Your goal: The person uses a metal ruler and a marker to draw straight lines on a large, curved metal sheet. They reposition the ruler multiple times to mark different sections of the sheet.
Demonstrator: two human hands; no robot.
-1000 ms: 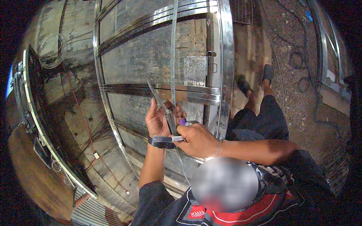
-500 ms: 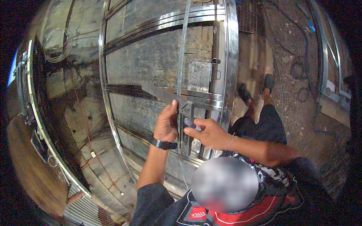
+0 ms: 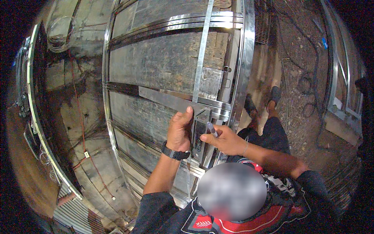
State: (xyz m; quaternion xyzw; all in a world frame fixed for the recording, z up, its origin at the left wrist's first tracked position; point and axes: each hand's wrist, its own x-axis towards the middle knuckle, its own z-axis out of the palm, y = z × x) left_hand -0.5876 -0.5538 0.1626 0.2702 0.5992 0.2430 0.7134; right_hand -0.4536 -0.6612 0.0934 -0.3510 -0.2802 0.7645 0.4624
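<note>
Left hand (image 3: 180,130) grasps a metal square (image 3: 169,100) at the centre of the frame; right hand (image 3: 230,140) grips a pen (image 3: 212,128) just beside it.
From my remote post, I judge slipping the chief risk: the left thumb lies near the square's corner, fingers partly hidden, and if that hold eased, the flat blade could swing off line over the smooth metal strip (image 3: 203,50) passing beneath. A careless right wrist might also nudge the thicker, slotted stock. Whether square and strip touch, I cannot tell. Around them, a mirror-bright frame (image 3: 247,46) of straight bars, bowed by my lens, borders scuffed, mottled grey-brown boards (image 3: 156,58).
</note>
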